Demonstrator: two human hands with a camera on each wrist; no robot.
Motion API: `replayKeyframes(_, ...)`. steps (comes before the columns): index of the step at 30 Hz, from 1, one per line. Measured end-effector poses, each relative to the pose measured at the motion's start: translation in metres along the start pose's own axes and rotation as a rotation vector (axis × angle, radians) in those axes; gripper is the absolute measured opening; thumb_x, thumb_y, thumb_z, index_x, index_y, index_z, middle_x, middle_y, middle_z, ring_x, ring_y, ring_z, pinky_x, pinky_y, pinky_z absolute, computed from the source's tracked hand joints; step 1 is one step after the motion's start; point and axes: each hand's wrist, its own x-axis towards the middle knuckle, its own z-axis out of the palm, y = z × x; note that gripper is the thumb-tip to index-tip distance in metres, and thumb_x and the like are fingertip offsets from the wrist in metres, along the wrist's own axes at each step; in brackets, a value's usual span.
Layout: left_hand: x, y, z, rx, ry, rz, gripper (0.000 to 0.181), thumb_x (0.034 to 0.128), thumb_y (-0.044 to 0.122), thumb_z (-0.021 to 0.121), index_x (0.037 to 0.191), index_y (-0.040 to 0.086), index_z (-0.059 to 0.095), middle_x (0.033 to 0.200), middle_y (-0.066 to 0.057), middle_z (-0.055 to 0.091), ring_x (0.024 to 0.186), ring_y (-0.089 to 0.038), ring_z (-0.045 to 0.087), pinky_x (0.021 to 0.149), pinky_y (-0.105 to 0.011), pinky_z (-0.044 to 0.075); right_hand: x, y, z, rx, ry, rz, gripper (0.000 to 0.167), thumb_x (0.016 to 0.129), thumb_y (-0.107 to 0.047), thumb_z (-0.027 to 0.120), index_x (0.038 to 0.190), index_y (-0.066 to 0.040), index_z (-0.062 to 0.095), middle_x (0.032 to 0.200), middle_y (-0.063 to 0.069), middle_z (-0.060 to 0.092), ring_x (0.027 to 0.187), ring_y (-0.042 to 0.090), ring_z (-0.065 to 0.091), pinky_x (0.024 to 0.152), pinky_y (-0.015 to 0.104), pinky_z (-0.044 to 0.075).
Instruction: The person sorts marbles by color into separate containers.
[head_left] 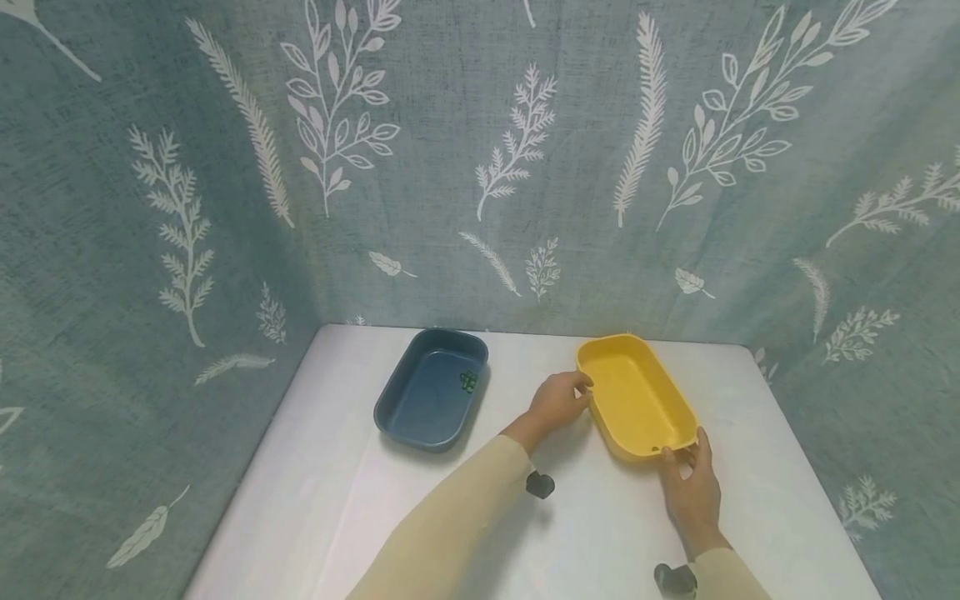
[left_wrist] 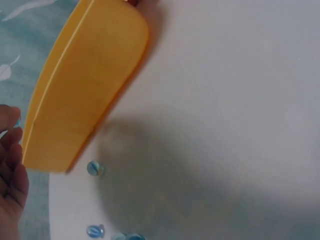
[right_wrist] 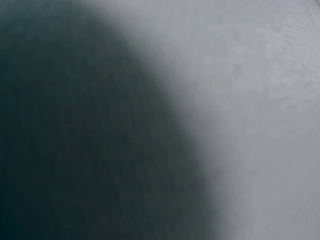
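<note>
A yellow tray with rounded corners stands at the right of the white table. At its left rim is my left hand, thumb and fingers pinching the edge. My right hand grips the near right corner, thumb and fingertips at the rim. A small dark green bit lies inside the near end. In the left wrist view the tray's outer side appears beside the curled left fingers. The right wrist view is too dark and blurred to show the hand.
A dark blue tray stands left of the hands, with several green marbles against its right side. Clear glass marbles with blue swirls show on the white surface. Patterned cloth hangs behind and at both sides.
</note>
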Motion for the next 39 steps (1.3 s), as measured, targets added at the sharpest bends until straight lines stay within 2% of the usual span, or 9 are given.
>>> replayKeyframes(9,-0.003,0.006,0.006,0.011,-0.021,0.027,0.02,0.0944,0.025,0.065,0.111,0.015,0.071,0.104,0.007,0.068,0.099,-0.01,0.062,0.088,-0.024,0.048,-0.002,0.003,0.0,-0.005,-0.014,0.051,0.08,0.099,-0.054,0.044,0.157,-0.026,-0.005,0.153,0.022,0.031,0.138,0.047,0.027,0.108,0.067,0.016)
replayKeyframes(14,-0.001,0.006,0.009,0.005,-0.025,0.03,0.019,0.093,0.024,0.066,0.108,0.015,0.072,0.102,0.007,0.069,0.097,-0.009,0.062,0.087,-0.023,0.049,-0.001,0.008,0.002,0.002,0.003,0.02,0.081,0.098,-0.054,0.046,0.157,-0.027,-0.003,0.151,0.023,0.034,0.136,0.048,0.03,0.108,0.067,0.018)
replayKeyframes(16,0.0,0.006,0.011,0.004,-0.03,0.024,0.018,0.0926,0.024,0.066,0.108,0.016,0.073,0.101,0.008,0.069,0.093,-0.008,0.062,0.083,-0.024,0.05,0.0,0.007,0.002,0.002,0.004,0.015,0.081,0.098,-0.054,0.046,0.157,-0.027,-0.003,0.151,0.023,0.035,0.136,0.047,0.031,0.108,0.067,0.018)
replayKeyframes(20,0.003,0.008,0.013,-0.014,-0.047,-0.026,0.018,0.091,0.024,0.065,0.106,0.019,0.073,0.098,0.01,0.067,0.085,-0.007,0.059,0.075,-0.025,0.05,0.0,0.003,0.002,-0.001,0.004,0.016,0.081,0.098,-0.053,0.046,0.157,-0.026,-0.003,0.151,0.023,0.034,0.135,0.048,0.031,0.108,0.066,0.018)
replayKeyframes(24,0.003,0.013,0.01,-0.012,-0.049,-0.064,0.018,0.0911,0.025,0.064,0.106,0.02,0.073,0.099,0.01,0.068,0.088,-0.008,0.06,0.076,-0.029,0.051,0.001,0.0,0.001,-0.005,0.005,0.017,0.082,0.098,-0.054,0.046,0.157,-0.024,-0.002,0.15,0.024,0.034,0.135,0.048,0.031,0.108,0.066,0.019)
replayKeyframes(29,0.0,0.016,0.007,0.019,-0.041,-0.071,0.018,0.0932,0.027,0.064,0.107,0.019,0.073,0.101,0.008,0.069,0.091,-0.01,0.062,0.078,-0.03,0.052,-0.001,-0.002,0.001,-0.001,0.009,0.006,0.082,0.098,-0.053,0.047,0.157,-0.023,-0.002,0.15,0.024,0.035,0.134,0.048,0.032,0.108,0.065,0.02)
replayKeyframes(36,0.0,0.013,0.011,0.051,-0.056,-0.086,0.019,0.0931,0.029,0.066,0.107,0.018,0.072,0.093,0.009,0.067,0.08,-0.008,0.059,0.072,-0.027,0.051,0.0,0.0,0.003,-0.004,-0.003,0.03,0.083,0.098,-0.055,0.046,0.157,-0.025,-0.003,0.151,0.023,0.033,0.136,0.047,0.03,0.109,0.065,0.018)
replayKeyframes(39,-0.001,0.011,0.013,0.052,-0.049,-0.055,0.019,0.0932,0.026,0.064,0.108,0.018,0.073,0.094,0.01,0.068,0.08,-0.007,0.059,0.072,-0.025,0.051,0.003,0.004,0.002,-0.007,0.005,0.035,0.082,0.097,-0.056,0.046,0.157,-0.027,-0.003,0.151,0.023,0.034,0.136,0.046,0.031,0.109,0.065,0.019)
